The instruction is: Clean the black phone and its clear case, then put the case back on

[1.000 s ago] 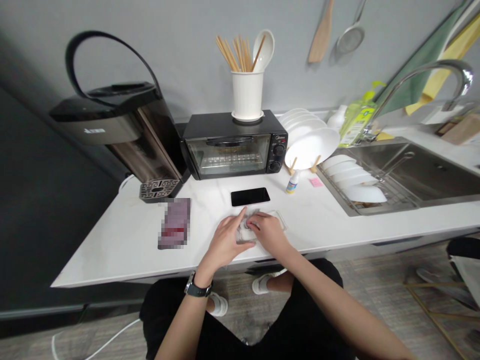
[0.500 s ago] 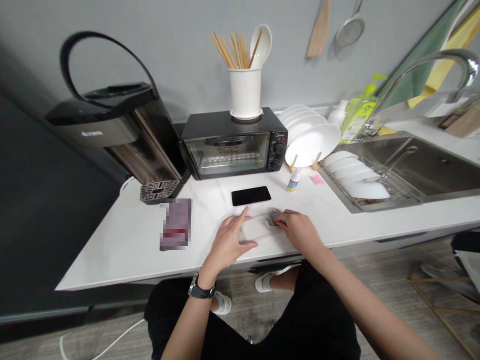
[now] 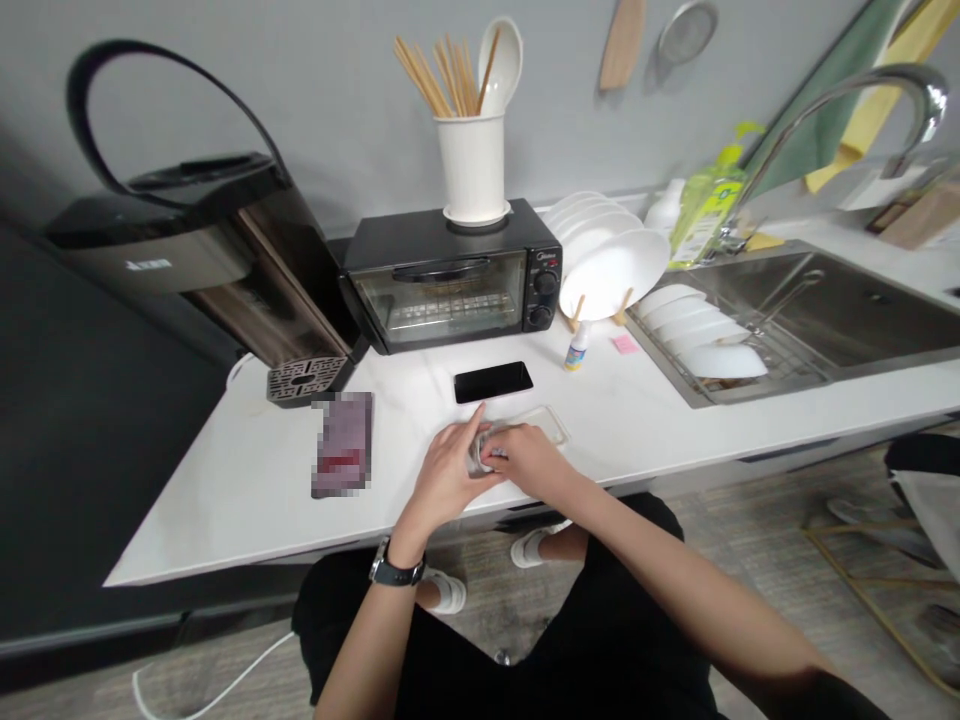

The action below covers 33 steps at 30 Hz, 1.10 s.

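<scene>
A clear phone case (image 3: 555, 424) lies flat on the white counter, partly covered by my hands. My left hand (image 3: 442, 478) holds its left end, thumb and fingers at opposite edges. Pinched in my right hand (image 3: 534, 460) is a crumpled grey cloth (image 3: 478, 458), pressed onto the case close to my left fingers. Just behind the case lies a black phone (image 3: 493, 383), screen up. A small white bottle (image 3: 577, 348) with a yellow base stands to the right of the phone, near a pink sticky note (image 3: 625, 344).
To the left lies a blurred purple packet (image 3: 345, 440), in front of a tall water dispenser (image 3: 247, 270). A toaster oven (image 3: 450, 290) bears a chopstick pot (image 3: 472, 165). Racked plates (image 3: 615, 275) and a sink (image 3: 825, 330) with bowls are to the right.
My right hand has slid left along the phone case with the cloth, uncovering the right end. My left hand stays at the left end. The view has shifted slightly.
</scene>
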Tool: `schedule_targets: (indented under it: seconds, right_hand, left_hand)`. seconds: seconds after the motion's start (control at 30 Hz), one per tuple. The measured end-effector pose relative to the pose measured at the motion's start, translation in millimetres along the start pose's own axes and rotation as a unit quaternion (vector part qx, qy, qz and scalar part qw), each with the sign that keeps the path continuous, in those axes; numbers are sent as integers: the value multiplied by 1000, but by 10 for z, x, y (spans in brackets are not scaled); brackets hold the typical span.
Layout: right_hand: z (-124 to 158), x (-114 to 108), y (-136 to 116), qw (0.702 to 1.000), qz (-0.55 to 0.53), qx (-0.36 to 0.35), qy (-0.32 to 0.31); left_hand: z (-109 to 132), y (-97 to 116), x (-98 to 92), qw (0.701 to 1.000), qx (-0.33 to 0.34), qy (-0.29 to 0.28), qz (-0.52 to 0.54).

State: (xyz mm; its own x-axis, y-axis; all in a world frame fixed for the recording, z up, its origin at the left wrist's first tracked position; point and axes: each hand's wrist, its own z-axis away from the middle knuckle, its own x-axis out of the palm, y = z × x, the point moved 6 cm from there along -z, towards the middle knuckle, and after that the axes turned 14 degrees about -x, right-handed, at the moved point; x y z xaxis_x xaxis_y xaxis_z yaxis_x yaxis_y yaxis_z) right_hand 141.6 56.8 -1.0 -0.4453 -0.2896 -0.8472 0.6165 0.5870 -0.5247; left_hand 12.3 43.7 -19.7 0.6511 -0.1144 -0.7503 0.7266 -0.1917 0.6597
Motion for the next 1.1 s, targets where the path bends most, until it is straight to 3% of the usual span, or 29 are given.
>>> schedule_targets:
  seconds: [0.2, 0.37, 0.53, 0.67, 0.77, 0.9, 1.1]
  right_hand:
    - [360, -290, 366, 995, 77, 60, -3]
    - [516, -507, 634, 968, 201, 146, 37]
    - [193, -300, 447, 982, 138, 100, 82]
    - [-44, -17, 104, 996, 60, 11, 58]
    - [-18, 36, -7, 999, 21, -9, 35]
    - [211, -135, 165, 1000, 11, 28, 5]
    - [523, -514, 622, 977, 166, 133, 12]
  left_hand:
    - [-10, 51, -6, 1000, -5, -13, -19]
    - [-16, 55, -5, 1000, -2, -14, -14]
    - [-31, 15, 13, 1000, -2, -13, -2]
    - [-31, -30, 14, 1000, -21, -1, -4]
    - [-16, -20, 2, 1000, -15, 0, 1]
    - [2, 19, -11, 1000, 1, -11, 0]
    - [-12, 49, -16, 1000, 2, -15, -9]
